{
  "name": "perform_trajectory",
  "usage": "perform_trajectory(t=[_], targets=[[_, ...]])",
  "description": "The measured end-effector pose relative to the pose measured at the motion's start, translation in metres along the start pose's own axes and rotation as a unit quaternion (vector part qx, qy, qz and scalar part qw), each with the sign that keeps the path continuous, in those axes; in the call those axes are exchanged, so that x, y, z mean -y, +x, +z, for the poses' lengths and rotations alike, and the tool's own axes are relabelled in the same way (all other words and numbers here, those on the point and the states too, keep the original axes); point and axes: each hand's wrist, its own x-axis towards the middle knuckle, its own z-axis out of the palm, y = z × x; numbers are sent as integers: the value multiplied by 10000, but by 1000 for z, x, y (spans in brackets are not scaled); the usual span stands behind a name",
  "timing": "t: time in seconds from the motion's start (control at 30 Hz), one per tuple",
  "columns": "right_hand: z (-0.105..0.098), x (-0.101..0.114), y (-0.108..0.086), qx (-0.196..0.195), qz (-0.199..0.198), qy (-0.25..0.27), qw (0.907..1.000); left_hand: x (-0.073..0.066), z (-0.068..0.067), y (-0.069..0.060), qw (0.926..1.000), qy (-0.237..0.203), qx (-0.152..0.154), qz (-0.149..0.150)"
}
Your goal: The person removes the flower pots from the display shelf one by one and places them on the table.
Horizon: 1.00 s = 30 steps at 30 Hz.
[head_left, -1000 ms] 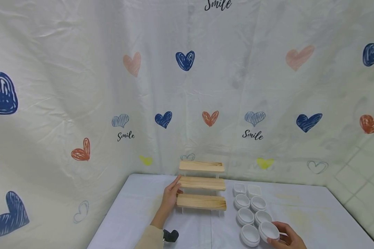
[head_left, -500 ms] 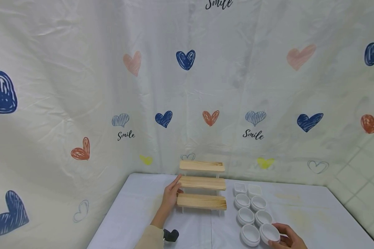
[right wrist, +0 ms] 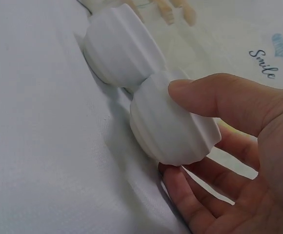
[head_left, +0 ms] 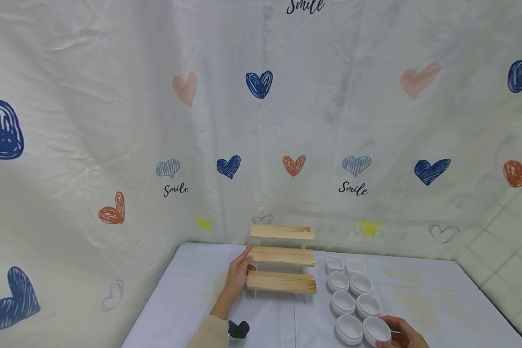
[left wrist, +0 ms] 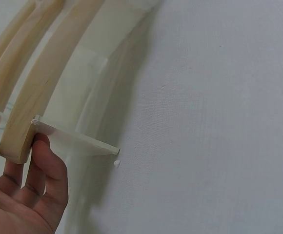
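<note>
A three-tier wooden display stand with white legs stands near the back of the table. At its left end my left hand grips the boards; in the left wrist view the thumb and fingers of the left hand are at the end of a wooden board. My right hand holds a white round ramekin by its right side. Up close, the thumb presses the ribbed wall of the held ramekin while fingers curl beneath. Another ramekin touches it.
Several white ramekins form two columns right of the stand. Behind them sit two square white dishes. A black object lies by the left sleeve. Behind the white-covered table hangs a heart-print curtain.
My right hand has lowered the ramekin and brought it slightly nearer, so it no longer overlaps the one behind it. The left hand and stand have stayed in place.
</note>
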Motion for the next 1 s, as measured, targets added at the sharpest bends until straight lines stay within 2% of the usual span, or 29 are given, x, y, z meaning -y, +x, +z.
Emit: perform_trajectory(t=[0.1,0.27,0.4,0.6,0.87,1.0], targets=[[0,1,-2,24,3,58,10000,-9,-1,-4,10000,23,64,-15],[-1,2,-5,111,-21,161,9998,-32,-4,-16,9998,-36,212,-25],[-3,0,-5,247,-13,251,9994,-40,-5,-21,9997,-49,239,34],[-3,-4,-1,341,4,204,9992,-35,-5,-18,9998,-62,201,17],[-2,-7,2,280,8,102,9996,-4,3,-1,9997,165,-108,-130],[-2,-8,3,287,25,133,9995,-2,4,-1,9995,258,-164,-119]])
